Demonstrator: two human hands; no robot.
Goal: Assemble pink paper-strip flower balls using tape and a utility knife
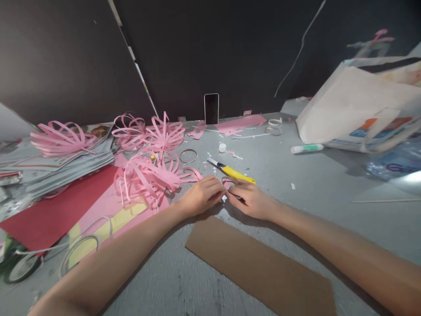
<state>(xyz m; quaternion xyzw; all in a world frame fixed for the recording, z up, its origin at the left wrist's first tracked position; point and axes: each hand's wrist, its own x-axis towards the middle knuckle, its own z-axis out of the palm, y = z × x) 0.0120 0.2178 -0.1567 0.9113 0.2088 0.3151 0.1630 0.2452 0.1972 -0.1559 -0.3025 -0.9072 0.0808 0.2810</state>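
My left hand (205,194) and my right hand (247,197) meet over the middle of the table, fingertips almost touching. Both are closed in a pinch on a small loop of thin strip (227,179), which curves up between them; its far details are hidden by the fingers. Just beyond the right hand lies a yellow utility knife (235,172) with its blade pointing left. A brown cardboard piece (263,263) rests flat below my hands. To the left of my left hand are pink paper-strip loops (148,175) gathered in bunches.
A phone (211,109) stands against the dark wall. Around it lie pink paper scraps (241,124), a white cap (222,148) and a strip ring (188,156). A glue-like green-and-white tube (307,149) and a white bag (358,101) sit right; red paper (59,206) and scissors (23,267) left.
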